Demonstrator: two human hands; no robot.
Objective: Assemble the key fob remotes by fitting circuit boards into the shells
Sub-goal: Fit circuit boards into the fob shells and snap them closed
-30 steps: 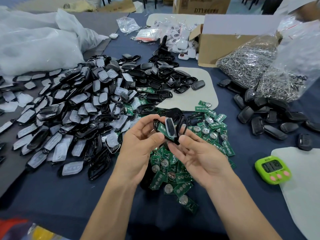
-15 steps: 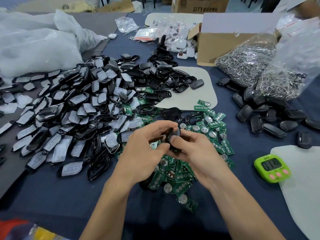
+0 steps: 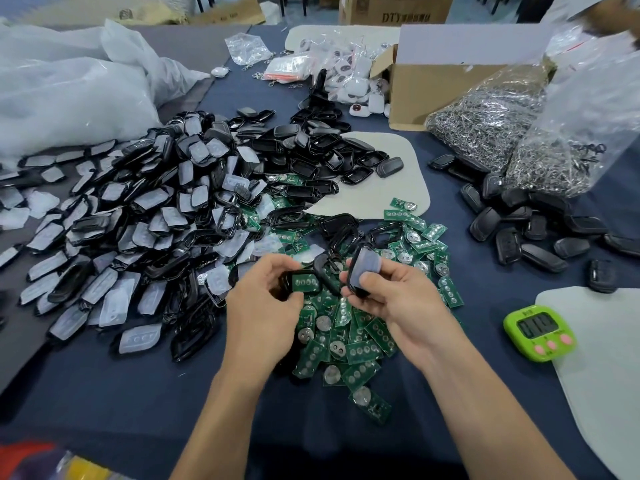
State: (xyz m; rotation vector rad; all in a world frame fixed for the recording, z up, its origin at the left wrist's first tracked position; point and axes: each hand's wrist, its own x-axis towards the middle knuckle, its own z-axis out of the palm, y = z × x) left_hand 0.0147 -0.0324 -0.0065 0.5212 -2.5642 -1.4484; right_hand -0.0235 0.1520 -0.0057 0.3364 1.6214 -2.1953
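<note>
My left hand (image 3: 263, 306) holds a black shell half with a green circuit board (image 3: 304, 283) lying in it, board face up. My right hand (image 3: 398, 299) grips a second black shell half with a translucent button pad (image 3: 367, 268) inside, tilted toward the left one. The two halves are apart, a few centimetres from each other. Below both hands lies a pile of green circuit boards (image 3: 349, 344) with coin cells. A big heap of black shells and clear pads (image 3: 138, 220) covers the table to the left.
Finished black fobs (image 3: 530, 237) lie at the right beside bags of metal key rings (image 3: 491, 133). A green timer (image 3: 538, 332) sits on a white mat at the right. A cardboard box (image 3: 443, 81) and white plastic bags (image 3: 69, 95) stand at the back.
The hands were pressed together on the shell half a second ago. Now they have drawn apart, each holding one shell half, with the board showing in the left one.
</note>
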